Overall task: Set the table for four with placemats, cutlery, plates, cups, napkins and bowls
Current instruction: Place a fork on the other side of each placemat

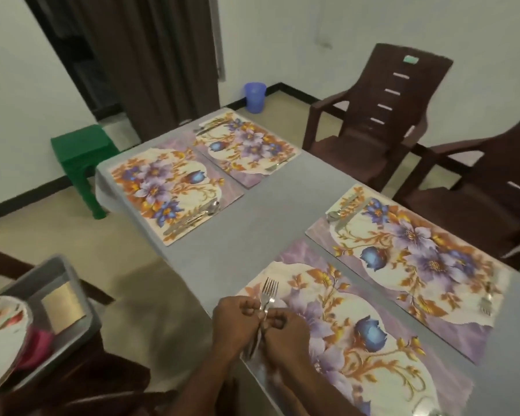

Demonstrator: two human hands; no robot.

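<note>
Several floral placemats lie on the grey table (252, 223). Over the left end of the nearest placemat (351, 334), my left hand (237, 322) and my right hand (285, 334) together grip a bundle of steel cutlery (266, 298); fork tines stick up and away from my fingers. Cutlery lies on the far-left mat (189, 219), the far mat (206, 129) and the right mat (342, 210), with a fork (486, 304) at the right mat's near end. A patterned plate (0, 331) sits at the lower left.
A metal tray (66, 295) with the plate and a pink item rests on a dark chair at the left. Two brown plastic chairs (382, 121) stand along the table's right side. A green stool (81, 154) and a blue bin (255, 97) stand on the floor beyond.
</note>
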